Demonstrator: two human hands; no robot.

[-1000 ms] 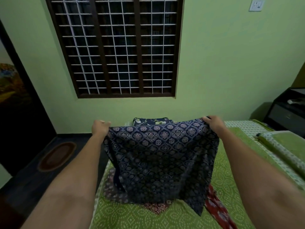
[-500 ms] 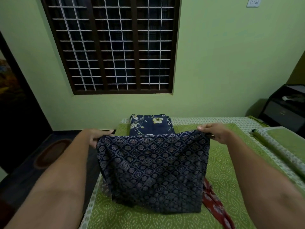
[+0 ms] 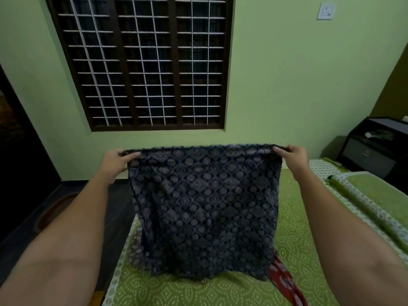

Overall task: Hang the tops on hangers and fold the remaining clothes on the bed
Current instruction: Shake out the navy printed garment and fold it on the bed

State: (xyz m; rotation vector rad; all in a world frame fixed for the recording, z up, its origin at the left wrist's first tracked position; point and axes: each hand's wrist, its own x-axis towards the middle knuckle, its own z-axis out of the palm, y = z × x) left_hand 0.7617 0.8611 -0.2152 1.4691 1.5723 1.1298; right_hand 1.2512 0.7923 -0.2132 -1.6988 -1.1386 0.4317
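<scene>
1. Raised since half a second ago: dark patterned cloth (image 3: 203, 208) now lifted higher, top edge stretched level and hiding the folded floral piece seen earlier.
2. Left hand (image 3: 114, 160) grip: fingers pinch the cloth's top left corner.
3. Right hand (image 3: 291, 157) grip: fingers pinch the top right corner.
4. Cloth hangs below both grips, between the arms, lower edge touching the bed (image 3: 293, 228).
5. Red cloth (image 3: 284, 281) lies on the bed below the right grip, partly under the hanging hem.
6. Pillow (image 3: 375, 195) right of the right grip.
</scene>
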